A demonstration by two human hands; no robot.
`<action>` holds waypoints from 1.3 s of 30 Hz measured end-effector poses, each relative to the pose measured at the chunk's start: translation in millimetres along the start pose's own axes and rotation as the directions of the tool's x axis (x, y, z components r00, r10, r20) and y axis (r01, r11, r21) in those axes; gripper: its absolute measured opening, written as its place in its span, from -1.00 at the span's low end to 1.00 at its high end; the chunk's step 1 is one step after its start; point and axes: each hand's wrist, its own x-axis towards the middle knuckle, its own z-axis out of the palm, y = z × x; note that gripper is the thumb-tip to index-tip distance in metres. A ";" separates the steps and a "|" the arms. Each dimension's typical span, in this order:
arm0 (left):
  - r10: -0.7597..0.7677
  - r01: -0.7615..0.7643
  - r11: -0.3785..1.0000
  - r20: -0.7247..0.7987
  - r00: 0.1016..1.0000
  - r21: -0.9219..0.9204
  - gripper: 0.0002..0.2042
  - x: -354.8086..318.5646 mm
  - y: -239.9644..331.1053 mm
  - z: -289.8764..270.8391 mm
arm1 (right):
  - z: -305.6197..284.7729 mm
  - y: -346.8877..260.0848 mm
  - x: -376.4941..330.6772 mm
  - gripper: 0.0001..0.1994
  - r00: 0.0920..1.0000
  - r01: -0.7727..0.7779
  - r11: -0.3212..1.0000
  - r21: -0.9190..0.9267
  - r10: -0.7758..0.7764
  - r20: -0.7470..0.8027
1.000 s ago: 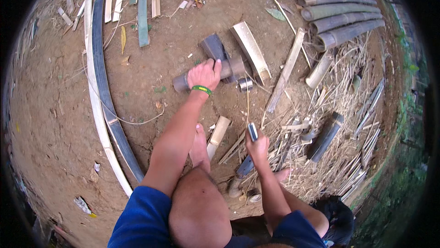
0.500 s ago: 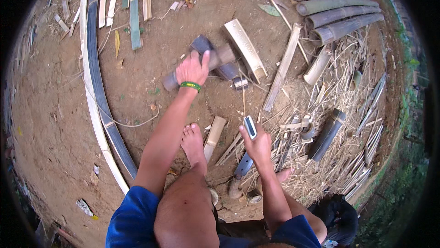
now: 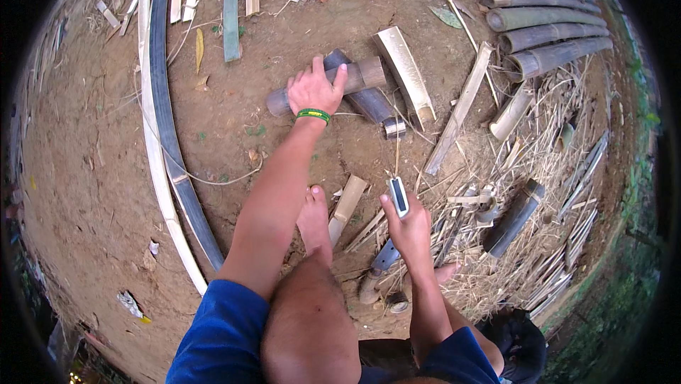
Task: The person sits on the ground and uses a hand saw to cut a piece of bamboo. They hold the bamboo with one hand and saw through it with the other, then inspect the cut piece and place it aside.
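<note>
Bare dirt ground: left hand [image 3: 314, 91] grips bamboo piece [image 3: 358, 75]; right hand [image 3: 411, 228] clasps knife [image 3: 399, 196] nearer.

Bare brown dirt ground [image 3: 85, 171] — dry straw litter [image 3: 567, 192], daylight, green growth [image 3: 624, 292] at right.

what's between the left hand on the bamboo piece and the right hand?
Head view: bare dirt, and a thin straight stick running up from the right hand toward the bamboo piece under the left hand.
</note>
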 end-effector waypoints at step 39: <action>-0.231 0.232 0.973 0.065 0.971 0.002 -0.15 16.5 9.5 -7.7 | 64.3 33.9 50.5 -0.63 0.984 -0.056 0.998 -0.028 0.050 -0.172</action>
